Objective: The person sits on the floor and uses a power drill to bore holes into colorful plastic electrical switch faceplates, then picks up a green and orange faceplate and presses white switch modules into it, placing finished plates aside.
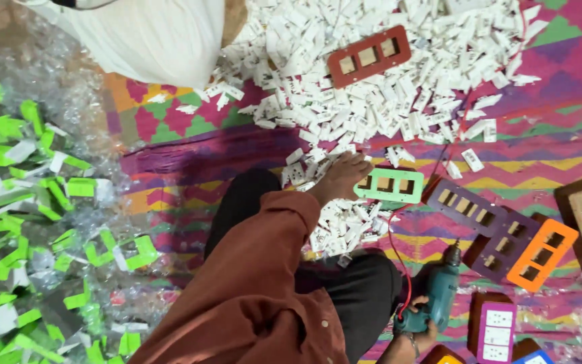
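While the left hand [342, 176] rests with fingers curled among white switch parts [345, 226] beside a green frame plate [390, 185], the right hand [420, 328] grips a teal electric screwdriver [437, 291] on the patterned mat [560, 145].

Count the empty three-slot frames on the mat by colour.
Red-brown frame: 1
Mint green frame: 1
Purple frames: 2
Orange frame: 1
Total: 5
Not counted: the purple plate fitted with white switches, the cut-off plates at the bottom edge, and the teal drill in the right hand.
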